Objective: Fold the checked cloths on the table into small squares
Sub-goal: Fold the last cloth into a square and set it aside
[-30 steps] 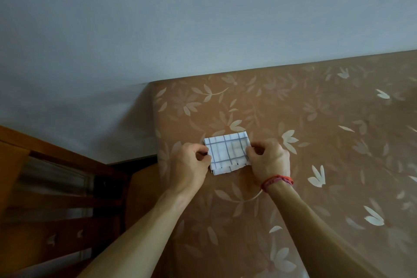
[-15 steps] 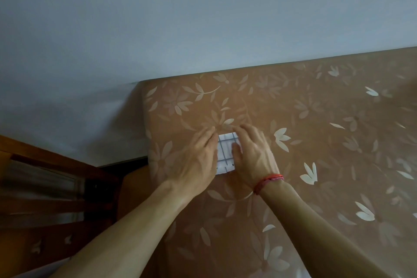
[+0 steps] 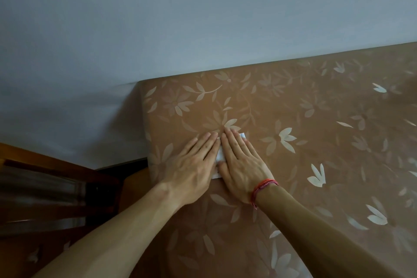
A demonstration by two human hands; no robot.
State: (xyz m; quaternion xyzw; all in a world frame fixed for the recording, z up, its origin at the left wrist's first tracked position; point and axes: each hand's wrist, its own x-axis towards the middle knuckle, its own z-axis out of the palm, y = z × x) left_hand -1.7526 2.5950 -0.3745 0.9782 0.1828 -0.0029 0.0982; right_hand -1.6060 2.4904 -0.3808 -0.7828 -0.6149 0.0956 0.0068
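Note:
A small folded white checked cloth (image 3: pixel 220 156) lies on the table near its left edge, almost wholly covered by my hands. Only a thin strip shows between them, plus a corner by my right fingertips. My left hand (image 3: pixel 194 162) lies flat on the cloth's left part with straight fingers pointing away from me. My right hand (image 3: pixel 242 165), with a red string bracelet at the wrist, presses flat on the cloth's right part. The two hands lie side by side, nearly touching.
The table carries a brown tablecloth (image 3: pixel 316 131) with pale leaf and flower prints and stands against a pale wall (image 3: pixel 180 18). A wooden chair (image 3: pixel 45 187) stands off the table's left edge.
A second ago both hands pinched the cloth's side edges with the checked face showing. They then flattened out, and now both palms press down on the folded cloth, hiding most of it.

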